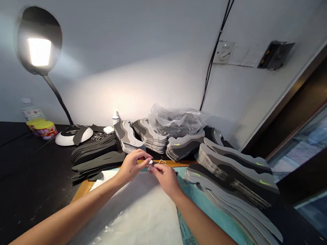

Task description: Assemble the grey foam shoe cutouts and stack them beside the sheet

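My left hand and my right hand meet above the far edge of a white sheet. Between their fingertips is a small white rounded piece with a darker part below it, too small to name. Left thumb and forefinger pinch toward its top, while the right fingers close around its lower side. Just past the right fingers a thin pale bent strip shows. Nearest beyond the hands are stacks of grey and black curved shoe-upper pieces.
Further stacks with yellow-green swoosh marks line the right side. Black pieces lie at left. Behind stand a lit lamp, a small white bottle, yellow tubs and a clear plastic bag. A teal board lies under the sheet.
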`<state>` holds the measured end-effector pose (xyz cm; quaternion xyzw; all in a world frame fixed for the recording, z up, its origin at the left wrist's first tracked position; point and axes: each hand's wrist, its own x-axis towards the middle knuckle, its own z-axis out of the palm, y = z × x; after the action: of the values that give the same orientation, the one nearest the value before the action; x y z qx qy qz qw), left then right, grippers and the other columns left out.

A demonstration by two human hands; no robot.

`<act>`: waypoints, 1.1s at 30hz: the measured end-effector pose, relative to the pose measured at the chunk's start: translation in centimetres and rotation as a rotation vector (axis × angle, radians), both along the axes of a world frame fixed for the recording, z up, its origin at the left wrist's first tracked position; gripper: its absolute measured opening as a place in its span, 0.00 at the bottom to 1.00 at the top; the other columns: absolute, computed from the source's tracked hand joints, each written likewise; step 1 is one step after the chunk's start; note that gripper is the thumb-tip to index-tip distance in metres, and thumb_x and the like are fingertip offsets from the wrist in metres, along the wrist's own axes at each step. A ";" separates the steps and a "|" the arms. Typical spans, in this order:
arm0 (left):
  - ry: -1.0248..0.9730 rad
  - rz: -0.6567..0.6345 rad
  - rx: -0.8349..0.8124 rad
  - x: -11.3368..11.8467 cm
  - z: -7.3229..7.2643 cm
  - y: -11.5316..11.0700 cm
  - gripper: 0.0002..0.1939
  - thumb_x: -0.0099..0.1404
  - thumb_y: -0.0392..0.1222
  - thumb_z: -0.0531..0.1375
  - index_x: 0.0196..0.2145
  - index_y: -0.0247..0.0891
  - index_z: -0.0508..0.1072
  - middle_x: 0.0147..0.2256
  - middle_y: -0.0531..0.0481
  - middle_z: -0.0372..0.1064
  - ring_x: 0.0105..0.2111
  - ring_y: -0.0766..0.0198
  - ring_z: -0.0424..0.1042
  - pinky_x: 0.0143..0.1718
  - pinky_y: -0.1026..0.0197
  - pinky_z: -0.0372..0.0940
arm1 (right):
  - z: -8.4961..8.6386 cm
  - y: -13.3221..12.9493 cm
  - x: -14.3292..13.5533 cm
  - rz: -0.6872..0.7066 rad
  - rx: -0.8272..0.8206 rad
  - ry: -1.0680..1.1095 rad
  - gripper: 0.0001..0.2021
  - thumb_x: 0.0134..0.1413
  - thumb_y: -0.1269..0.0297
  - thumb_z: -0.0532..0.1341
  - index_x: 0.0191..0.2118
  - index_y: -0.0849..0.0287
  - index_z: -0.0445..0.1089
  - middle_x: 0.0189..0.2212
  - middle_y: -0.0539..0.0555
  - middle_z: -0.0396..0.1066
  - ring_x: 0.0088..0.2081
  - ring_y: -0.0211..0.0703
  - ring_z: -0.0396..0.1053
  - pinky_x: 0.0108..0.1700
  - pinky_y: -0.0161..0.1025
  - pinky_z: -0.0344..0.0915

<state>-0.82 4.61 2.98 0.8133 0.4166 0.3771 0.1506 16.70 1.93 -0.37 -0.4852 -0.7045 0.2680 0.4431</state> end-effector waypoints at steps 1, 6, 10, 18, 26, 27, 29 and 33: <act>-0.041 0.015 -0.020 -0.2 0.1 -0.8 0.17 0.72 0.47 0.53 0.42 0.36 0.78 0.37 0.44 0.76 0.35 0.60 0.72 0.37 0.60 0.67 | 0.1 -0.1 0.0 0.005 -0.003 0.034 0.14 0.62 0.58 0.58 0.31 0.58 0.77 0.29 0.52 0.77 0.33 0.42 0.71 0.37 0.36 0.63; -0.355 -0.040 -0.176 -0.6 -1.2 -3.7 0.17 0.65 0.50 0.63 0.46 0.37 0.78 0.38 0.44 0.76 0.34 0.61 0.72 0.33 0.62 0.67 | 0.4 -0.8 -0.9 0.061 0.048 0.119 0.17 0.64 0.57 0.55 0.28 0.58 0.75 0.27 0.52 0.76 0.32 0.42 0.71 0.36 0.36 0.63; -0.483 -0.055 -0.207 -0.8 -2.5 -3.8 0.15 0.65 0.47 0.64 0.47 0.40 0.79 0.39 0.44 0.75 0.36 0.61 0.72 0.36 0.63 0.67 | 0.8 -1.7 -1.2 0.037 0.220 -0.020 0.16 0.66 0.60 0.54 0.29 0.57 0.73 0.28 0.52 0.75 0.33 0.42 0.69 0.40 0.38 0.62; -0.463 -0.101 0.135 -0.8 -2.2 -4.8 0.16 0.67 0.36 0.61 0.51 0.46 0.77 0.35 0.47 0.71 0.33 0.67 0.70 0.28 0.67 0.66 | 2.0 -3.4 -1.6 -0.088 0.330 -0.021 0.05 0.58 0.61 0.64 0.37 0.56 0.71 0.34 0.52 0.75 0.36 0.43 0.68 0.42 0.41 0.64; -0.314 -0.088 0.286 -0.9 -2.5 -4.7 0.20 0.65 0.30 0.61 0.52 0.46 0.76 0.36 0.48 0.70 0.32 0.67 0.70 0.24 0.70 0.65 | 2.0 -3.9 -2.2 -0.157 0.214 0.188 0.13 0.52 0.65 0.66 0.43 0.56 0.64 0.38 0.52 0.73 0.35 0.40 0.68 0.41 0.39 0.67; -0.302 -0.074 0.293 -0.9 -2.5 -4.7 0.19 0.65 0.30 0.61 0.52 0.45 0.76 0.36 0.47 0.70 0.32 0.67 0.70 0.23 0.71 0.65 | 2.0 -3.9 -2.2 -0.168 0.211 0.191 0.13 0.52 0.65 0.66 0.42 0.56 0.64 0.38 0.52 0.73 0.36 0.40 0.68 0.42 0.39 0.67; -0.275 -0.055 0.320 -0.9 -2.6 -4.8 0.18 0.65 0.30 0.62 0.51 0.44 0.76 0.36 0.47 0.71 0.32 0.67 0.70 0.23 0.72 0.65 | 2.1 -3.9 -2.3 -0.167 0.191 0.207 0.14 0.51 0.65 0.66 0.42 0.56 0.63 0.37 0.52 0.73 0.35 0.40 0.68 0.41 0.38 0.68; -0.213 -0.028 0.387 -0.9 -2.6 -5.0 0.17 0.66 0.31 0.61 0.51 0.44 0.76 0.36 0.47 0.71 0.33 0.67 0.70 0.24 0.71 0.66 | 2.2 -4.0 -2.4 -0.116 0.103 0.232 0.12 0.52 0.64 0.65 0.41 0.56 0.64 0.36 0.50 0.73 0.32 0.38 0.70 0.38 0.37 0.69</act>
<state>-1.74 -0.39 0.39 0.7883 0.3067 0.5319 0.0400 14.34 -2.04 1.82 -0.4677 -0.6320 0.2597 0.5607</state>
